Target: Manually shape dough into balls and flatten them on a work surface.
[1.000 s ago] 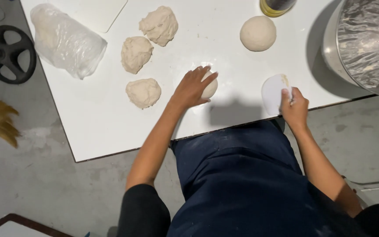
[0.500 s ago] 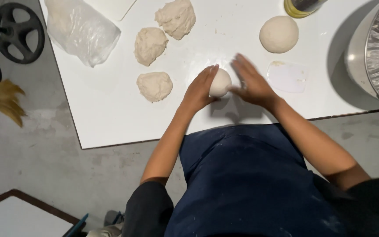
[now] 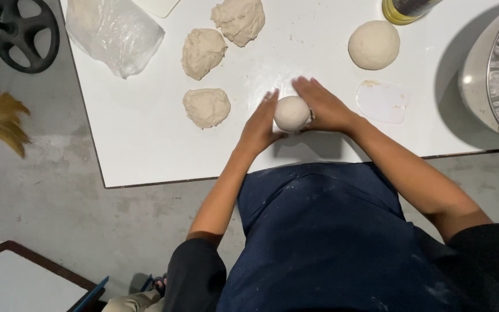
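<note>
A small round dough ball (image 3: 291, 113) sits on the white table (image 3: 140, 144), cupped from both sides. My left hand (image 3: 259, 124) presses its left side and my right hand (image 3: 323, 105) wraps its right side. Both palms touch the dough. A white plastic scraper (image 3: 383, 101) lies flat just right of my right hand. A finished smooth dough ball (image 3: 373, 44) rests farther back on the right.
Three rough dough lumps (image 3: 206, 107) (image 3: 203, 52) (image 3: 239, 19) lie left and behind. A clear plastic bag (image 3: 112, 32) is at the back left. A large steel bowl (image 3: 495, 75) stands at the right edge, a bottle of yellow liquid (image 3: 402, 8) behind. A black wheel (image 3: 23, 34) is on the floor at left.
My right hand let go of the scraper, which now lies on the table, and moved left to join my left hand around the dough ball.
</note>
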